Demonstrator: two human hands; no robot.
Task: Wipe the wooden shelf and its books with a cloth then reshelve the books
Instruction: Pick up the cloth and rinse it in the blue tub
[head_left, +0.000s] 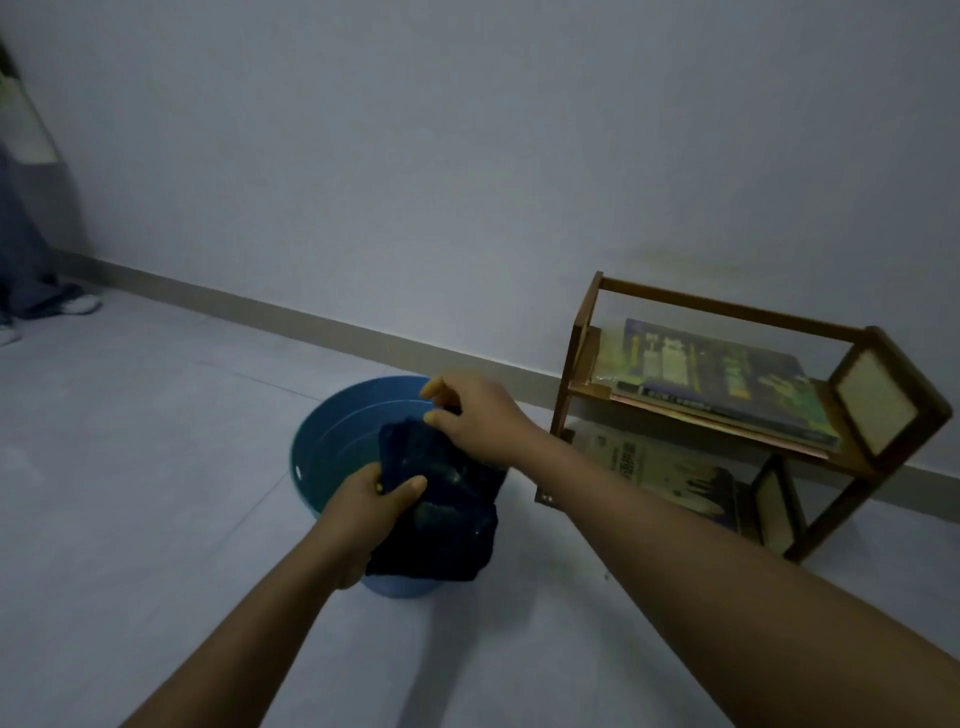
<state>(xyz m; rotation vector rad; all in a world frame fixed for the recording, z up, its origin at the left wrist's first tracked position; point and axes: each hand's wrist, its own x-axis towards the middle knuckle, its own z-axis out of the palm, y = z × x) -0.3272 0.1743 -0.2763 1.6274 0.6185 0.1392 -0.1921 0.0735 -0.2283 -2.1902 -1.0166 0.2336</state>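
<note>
over the blue basin (317, 457) on the floor, the left hand (363, 506) grips the lower edge of the dark cloth (441, 499) while the right hand (480, 418) pinches its top, so the cloth runs near to far. at right the wooden shelf (727, 312) stands along the wall, its books (727, 379) lying flat on both tiers.

The cloth (441, 509) hides the basin's (322, 447) near rim; book (717, 374) titles blur (too dim); a bystander (21, 208) is cut off at left.
</note>
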